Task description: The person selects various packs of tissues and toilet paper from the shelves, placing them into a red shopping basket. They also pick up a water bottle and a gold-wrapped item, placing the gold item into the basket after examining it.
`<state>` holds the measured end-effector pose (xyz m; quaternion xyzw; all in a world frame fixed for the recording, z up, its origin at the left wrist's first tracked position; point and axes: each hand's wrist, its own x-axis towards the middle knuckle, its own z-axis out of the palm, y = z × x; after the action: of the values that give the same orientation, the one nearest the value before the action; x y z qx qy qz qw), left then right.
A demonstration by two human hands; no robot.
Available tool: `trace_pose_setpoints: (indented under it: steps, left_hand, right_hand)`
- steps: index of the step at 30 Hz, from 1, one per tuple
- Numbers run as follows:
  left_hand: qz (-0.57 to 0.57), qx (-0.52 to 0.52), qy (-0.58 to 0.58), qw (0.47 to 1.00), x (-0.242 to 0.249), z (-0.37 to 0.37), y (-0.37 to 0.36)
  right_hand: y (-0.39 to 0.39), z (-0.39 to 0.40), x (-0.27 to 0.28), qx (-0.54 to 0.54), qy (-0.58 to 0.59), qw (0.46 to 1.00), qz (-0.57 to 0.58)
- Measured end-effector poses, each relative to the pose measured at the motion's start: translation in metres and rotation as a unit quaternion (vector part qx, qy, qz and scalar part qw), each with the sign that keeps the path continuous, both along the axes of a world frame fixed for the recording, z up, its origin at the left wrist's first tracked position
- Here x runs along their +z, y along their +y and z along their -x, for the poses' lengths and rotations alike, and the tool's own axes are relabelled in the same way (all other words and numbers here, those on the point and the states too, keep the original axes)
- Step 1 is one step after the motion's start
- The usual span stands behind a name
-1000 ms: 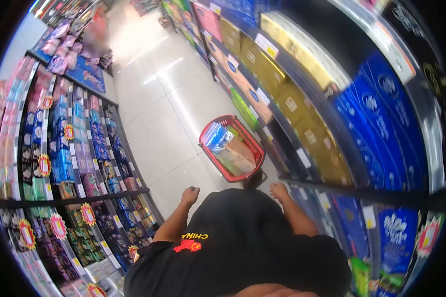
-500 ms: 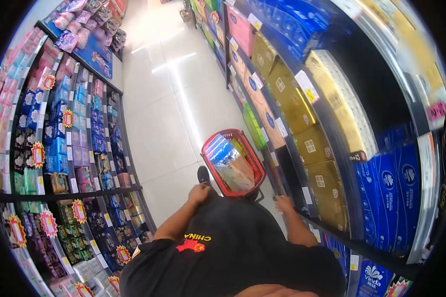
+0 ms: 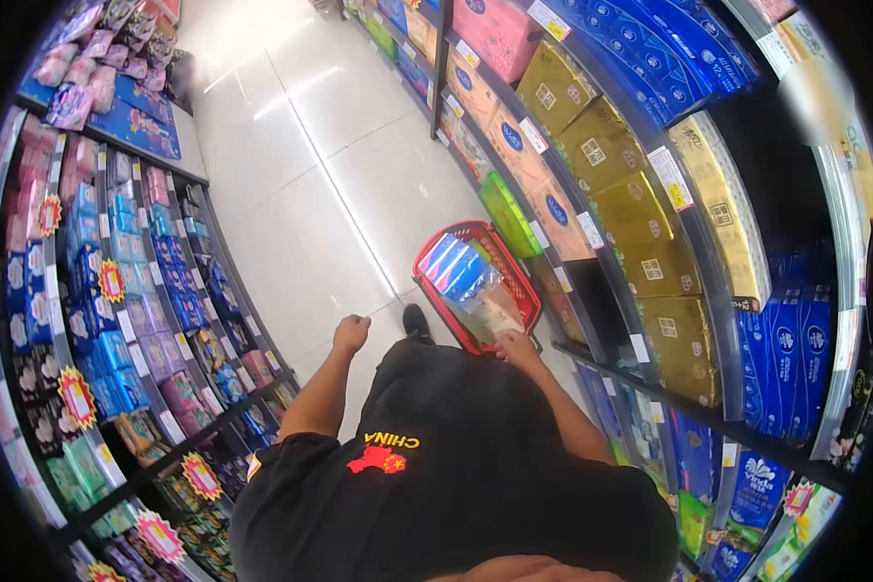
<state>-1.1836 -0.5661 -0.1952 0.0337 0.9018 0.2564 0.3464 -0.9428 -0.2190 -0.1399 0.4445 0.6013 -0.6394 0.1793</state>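
A red plastic shopping basket rests on the floor in front of me, close to the right-hand shelves. Inside lies a clear plastic pack with blue, pink and white stripes, and a pale, partly see-through pack beneath it. My right hand is at the basket's near edge with its fingers curled; whether they grip the rim or anything else is hidden. To the left of the basket my left hand hangs over the floor, loosely closed, with nothing visible in it.
Shelves of small colourful packs line my left side. On the right stand shelves with gold tissue packs, blue Vinda packs and a green pack. A tiled aisle runs ahead. My shoe is beside the basket.
My right hand has moved up and left to the basket's near edge. My left hand has swung outward, away from my body. The view has turned slightly, while the basket stays beside the green pack.
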Motion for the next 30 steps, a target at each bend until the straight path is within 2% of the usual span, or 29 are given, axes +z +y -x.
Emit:
trace_pose_setpoints:
  steps: [2,5,6,9,14,18,21,24,28,30]
  left_hand:
    - [0.007,0.005,-0.020,1.000,0.014,0.017,0.000]
    - [-0.029,0.038,-0.064,0.997,-0.011,0.028,-0.009]
    - [-0.036,0.041,-0.071,0.996,-0.013,0.029,-0.009]
    - [-0.072,0.041,-0.075,0.994,-0.013,0.032,-0.009]
    - [-0.067,0.044,-0.091,0.993,0.001,0.049,-0.016]
    - [-0.031,0.090,-0.077,0.993,-0.025,0.072,-0.036]
    - [-0.008,0.139,-0.088,0.986,-0.020,0.096,-0.028]
    - [-0.034,0.166,-0.108,0.980,0.006,0.117,0.000]
    - [-0.085,0.199,-0.063,0.974,0.028,0.146,0.064]
    - [-0.079,0.177,-0.073,0.978,0.032,0.158,0.095]
  right_hand:
    - [-0.006,0.017,0.002,0.018,0.019,1.000,-0.013]
    - [-0.002,0.023,-0.012,-0.064,-0.019,0.997,0.035]
    - [-0.001,0.025,0.000,-0.101,-0.026,0.994,0.040]
    - [0.006,0.013,-0.035,-0.089,-0.109,0.990,-0.024]
    - [0.014,0.027,-0.048,0.041,-0.082,0.987,-0.130]
    - [0.036,0.069,-0.054,0.129,-0.028,0.966,-0.224]
    - [0.068,0.111,-0.063,0.158,-0.022,0.955,-0.249]
    - [0.104,0.153,-0.065,0.034,-0.044,0.996,-0.072]
    - [0.147,0.215,-0.039,0.024,-0.045,0.998,-0.025]
    - [0.168,0.235,-0.038,0.016,-0.026,0.999,-0.013]
